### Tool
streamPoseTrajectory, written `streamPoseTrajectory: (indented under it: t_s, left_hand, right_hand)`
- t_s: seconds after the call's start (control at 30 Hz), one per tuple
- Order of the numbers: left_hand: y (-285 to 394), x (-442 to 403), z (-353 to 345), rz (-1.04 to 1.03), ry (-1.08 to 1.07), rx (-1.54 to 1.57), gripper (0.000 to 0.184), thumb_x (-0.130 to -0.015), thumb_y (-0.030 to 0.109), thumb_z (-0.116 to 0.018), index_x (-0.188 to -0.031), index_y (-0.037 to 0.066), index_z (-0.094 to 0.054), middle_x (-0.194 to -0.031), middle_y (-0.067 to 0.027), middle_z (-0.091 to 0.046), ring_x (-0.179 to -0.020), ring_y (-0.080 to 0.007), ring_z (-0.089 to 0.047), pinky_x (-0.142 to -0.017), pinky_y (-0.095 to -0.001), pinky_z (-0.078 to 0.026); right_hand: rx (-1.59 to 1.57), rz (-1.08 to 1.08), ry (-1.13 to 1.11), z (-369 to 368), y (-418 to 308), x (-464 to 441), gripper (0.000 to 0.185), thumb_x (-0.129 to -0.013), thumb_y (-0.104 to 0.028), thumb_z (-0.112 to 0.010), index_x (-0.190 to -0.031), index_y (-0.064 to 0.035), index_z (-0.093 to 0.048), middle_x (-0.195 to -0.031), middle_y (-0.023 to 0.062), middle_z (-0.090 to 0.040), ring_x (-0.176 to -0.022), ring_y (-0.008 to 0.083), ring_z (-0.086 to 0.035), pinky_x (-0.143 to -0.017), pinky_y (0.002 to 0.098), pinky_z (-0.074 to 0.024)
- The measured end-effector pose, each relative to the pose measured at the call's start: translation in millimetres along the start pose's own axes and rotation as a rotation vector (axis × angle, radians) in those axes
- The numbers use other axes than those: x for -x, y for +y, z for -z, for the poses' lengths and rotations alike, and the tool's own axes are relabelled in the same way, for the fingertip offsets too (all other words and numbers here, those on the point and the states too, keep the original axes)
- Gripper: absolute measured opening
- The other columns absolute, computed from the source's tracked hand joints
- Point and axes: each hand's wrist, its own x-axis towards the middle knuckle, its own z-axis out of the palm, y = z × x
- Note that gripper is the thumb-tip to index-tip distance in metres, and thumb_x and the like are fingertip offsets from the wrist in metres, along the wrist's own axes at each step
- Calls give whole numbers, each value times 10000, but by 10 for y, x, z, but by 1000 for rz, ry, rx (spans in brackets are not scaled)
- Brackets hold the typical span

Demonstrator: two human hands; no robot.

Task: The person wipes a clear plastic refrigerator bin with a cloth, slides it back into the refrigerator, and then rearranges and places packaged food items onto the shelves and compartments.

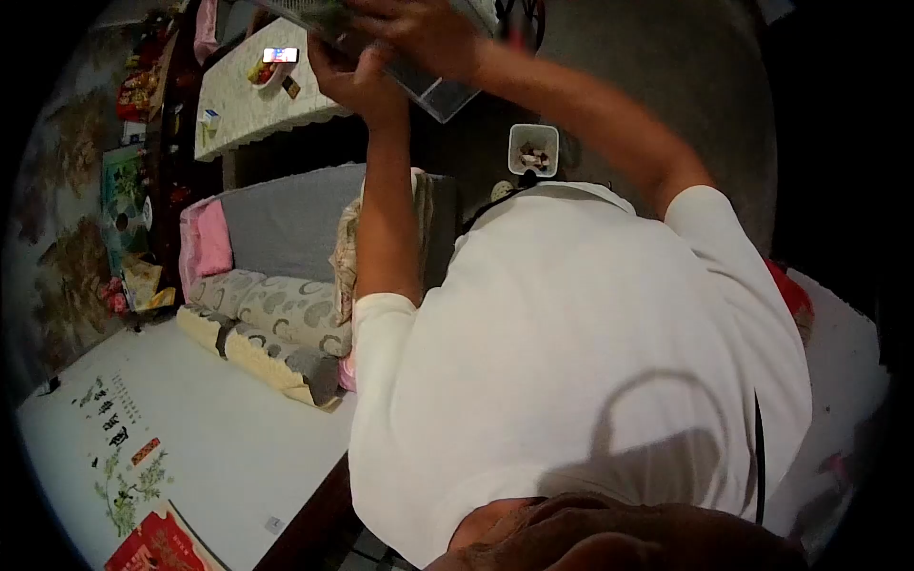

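My left hand [367, 84] is raised at the top edge of the view, its thumb up and its fingers closed around a dark object that I cannot make out. Just right of it and above, my right hand [424, 36] is slightly blurred, with its fingers bent over the same dark object. Behind and below the hands shows a greyish see-through panel [444, 98] with a pale rim. A fine mesh surface [286, 8] lies at the top left of the hands, partly cut off by the frame.
A table with a pale patterned cloth [224, 105] bears a lit phone [281, 55] and a bowl of fruit [265, 74]. Below it stands a grey sofa [286, 214] with patterned cushions [295, 309]. A white bin [533, 149] with litter inside is on the floor ahead of me.
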Motion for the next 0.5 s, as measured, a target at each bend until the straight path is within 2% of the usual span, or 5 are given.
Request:
streamPoseTrajectory:
  t_s: [0.17,0.23,0.4,0.47,0.5]
  left_hand:
    - [88,-46,143,74,164,74,550,-688,-99,-573,-1236,-79,-528,-1042,-131,-637,-867,-194,-639,-752,-291,-559]
    - [119,-24,156,151,120,-1,493,-701,-99,-569,-1192,-76,-534,-974,-130,-640,-795,-201,-645,-654,-282,-560]
    - [-5,47,274,221,171,-124,589,-688,-82,-591,-1275,-92,-541,-1045,-144,-624,-917,-219,-649,-777,-294,-558]
    - [-72,58,273,56,127,-354,681,-667,-18,-635,-1333,-116,-529,-1131,-178,-588,-1017,-259,-634,-899,-354,-533]
    - [-91,49,296,57,134,-353,681,-667,-18,-635,-1333,-116,-529,-1131,-178,-588,-1017,-259,-634,-899,-354,-533]
  right_hand:
    - [-290,-74,-374,82,-293,569,449,-819,14,-714,-1236,-153,-726,-1351,47,-632,-1296,261,-573,-1013,385,-535]
    - [-328,-80,-741,226,-358,541,455,-795,24,-711,-1218,-143,-734,-1335,54,-640,-1248,268,-596,-1000,398,-539]
    - [-639,-149,-790,371,-104,406,346,-792,-25,-714,-1126,-102,-760,-1150,60,-699,-1178,266,-605,-1009,432,-523]
    - [-928,-490,-845,528,71,145,366,-795,-1,-714,-1150,-84,-747,-1223,66,-680,-1175,203,-601,-1044,405,-488]
    - [-928,-485,-851,534,160,-9,366,-795,-1,-714,-1150,-84,-747,-1223,66,-680,-1175,203,-601,-1044,405,-488]
